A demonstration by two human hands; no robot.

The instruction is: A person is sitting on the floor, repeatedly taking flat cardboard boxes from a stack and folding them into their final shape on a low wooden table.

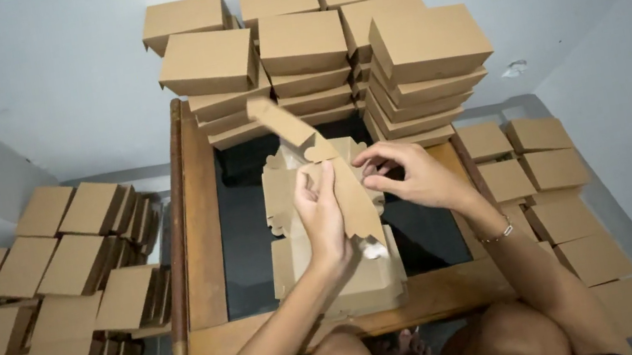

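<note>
Cardboard everywhere, and we're mid-fold on one more kraft box blank (315, 171), held up just above the low wooden surface (200, 221) with its dark glass middle. Our left hand (321, 217) is curled shut around the long flap of the blank, thumb and fingers pinching it from the near side, so that flap runs diagonally from up-left, away from us, down to lower-right by the wrist. Our right hand (410, 175) comes in from the right, fingers half bent, fingertips touching the blank's scalloped right edge; we can't tell if it's actually gripping or just pressing. So the blank sits between both hands, left one carrying it, right one working the side. Right under it lies a small stack of flat blanks (366, 279) near our knees. Behind, against the wall, stands a tall pile of finished boxes (328, 40); more finished boxes lie on the floor to the left (68, 267) and to the right (552, 174).
</note>
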